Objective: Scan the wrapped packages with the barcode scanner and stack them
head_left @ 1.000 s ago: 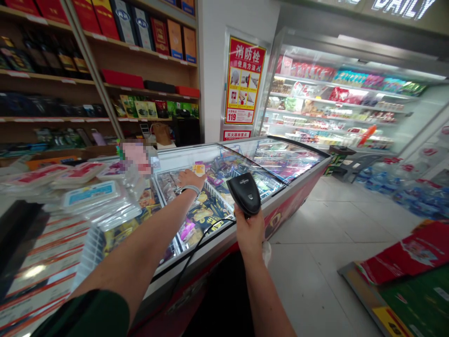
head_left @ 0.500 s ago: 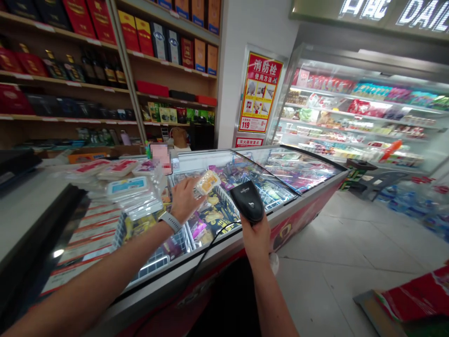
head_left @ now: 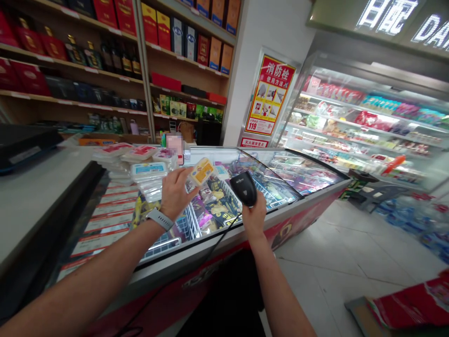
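Observation:
My left hand, with a grey watch band at the wrist, grips a small clear plastic pack with a yellow label by its left side. My right hand is wrapped round the handle of a black barcode scanner, whose cord hangs down to the left. Pack and scanner are apart, both held above the glass-topped chest freezer. Left of my left hand, flat plastic packs with blue labels lie stacked on the freezer top, beside packs with red labels.
Wire baskets of bagged goods show inside the freezer. Price tags line its left part. Shelves of boxes and bottles stand behind. At right are a lit chiller, water bottles and a red bag.
The view has turned left. The pack in my left hand has tilted so its yellow label shows more fully. My right hand still holds the scanner, now angled differently.

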{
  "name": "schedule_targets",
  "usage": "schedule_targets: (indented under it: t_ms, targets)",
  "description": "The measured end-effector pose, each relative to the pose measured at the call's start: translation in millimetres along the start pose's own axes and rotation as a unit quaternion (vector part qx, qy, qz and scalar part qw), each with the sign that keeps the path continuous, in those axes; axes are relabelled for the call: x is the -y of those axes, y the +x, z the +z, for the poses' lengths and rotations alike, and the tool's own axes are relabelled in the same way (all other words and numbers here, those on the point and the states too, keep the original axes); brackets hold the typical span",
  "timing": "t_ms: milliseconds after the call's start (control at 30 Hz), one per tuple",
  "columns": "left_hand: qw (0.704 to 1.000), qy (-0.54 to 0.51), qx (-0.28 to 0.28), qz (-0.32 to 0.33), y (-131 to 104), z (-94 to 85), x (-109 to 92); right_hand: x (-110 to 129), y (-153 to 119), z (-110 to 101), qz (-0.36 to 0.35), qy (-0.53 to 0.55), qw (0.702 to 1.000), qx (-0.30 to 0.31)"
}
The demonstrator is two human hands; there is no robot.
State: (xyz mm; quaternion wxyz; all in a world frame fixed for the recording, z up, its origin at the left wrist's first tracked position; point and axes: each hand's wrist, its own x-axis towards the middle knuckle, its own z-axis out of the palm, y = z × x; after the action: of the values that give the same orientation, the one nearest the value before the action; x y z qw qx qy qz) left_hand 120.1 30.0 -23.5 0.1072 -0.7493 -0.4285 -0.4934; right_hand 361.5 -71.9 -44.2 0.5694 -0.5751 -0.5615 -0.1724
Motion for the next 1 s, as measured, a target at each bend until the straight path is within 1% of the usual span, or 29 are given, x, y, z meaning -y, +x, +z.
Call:
schedule_targets:
  t_ms: [67,200,300,467,667,867,1000]
  targets:
    - [1.0,-0.006,0.0,-0.001,1,0.7,2,2,-2,-4,0.014,-0.001,1.0,0.019]
    - [1.0,-0.016,-0.002,0.012,1,2.5,5,11,-5,-18,0.012,0.017,0.996,0.089]
    - [0.999,-0.026,-0.018,0.028,0,3.9,6,16,-5,-26,0.017,0.033,0.993,0.115]
    - [0.997,-0.062,-0.037,0.025,0,6.5,7,21,-3,-30,0.027,0.042,0.991,0.125]
    - [0.997,-0.066,-0.044,0.016,0,8.2,11,22,-10,-28,0.02,0.053,0.989,0.135]
    - [0.996,-0.074,-0.037,0.027,0,4.6,9,20,-17,-26,0.004,0.022,0.99,0.138]
    - [0.997,-0.074,-0.032,0.021,0,3.3,7,20,-19,-26,0.002,0.019,0.991,0.136]
